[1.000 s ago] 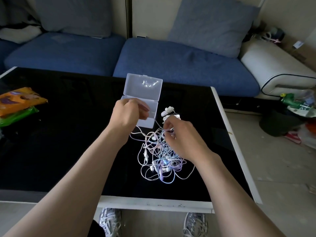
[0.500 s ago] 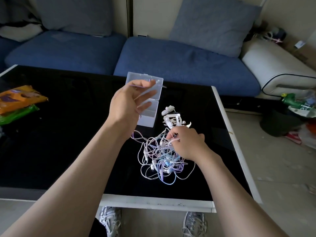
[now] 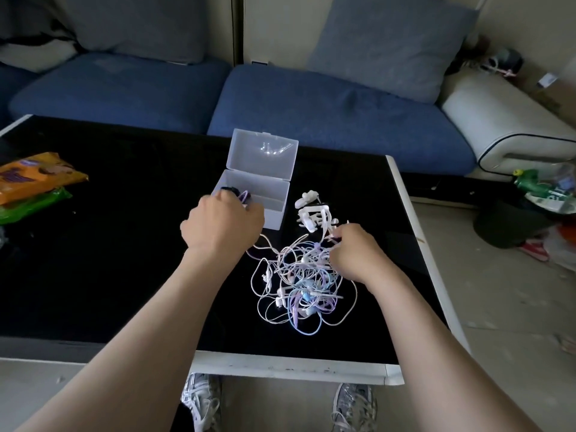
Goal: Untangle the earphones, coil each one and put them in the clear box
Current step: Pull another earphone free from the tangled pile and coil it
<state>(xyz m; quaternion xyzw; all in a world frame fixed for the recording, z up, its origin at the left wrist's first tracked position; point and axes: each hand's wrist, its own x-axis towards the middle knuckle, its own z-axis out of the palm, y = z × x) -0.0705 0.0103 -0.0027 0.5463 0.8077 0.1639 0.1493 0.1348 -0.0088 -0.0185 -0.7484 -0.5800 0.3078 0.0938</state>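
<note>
Lowered from lid height, the purple coil [image 3: 244, 196] now sits at the near-left corner of the open clear box [image 3: 276, 213], mid-frame. Your left hand [image 3: 223, 226] curls round it to seat it inside. Lower right, your right hand [image 3: 355, 254] pinches strands at the upper edge of the tangle of earphones [image 3: 299, 294], probably steadying it on the black tabletop [image 3: 109, 244]. Snack packets [image 3: 34, 179] lie far left.

On the black table [image 3: 109, 244] an open clear box [image 3: 270, 210] stands with its lid upright. The left hand [image 3: 223, 226] reaches over the box's near left corner, fingers curled out of sight, just beside a purple cable loop [image 3: 244, 196] inside (whether they hold it is hidden). The right hand [image 3: 358, 254] grips cords at the far edge of the tangle of earphones [image 3: 299, 288].
</note>
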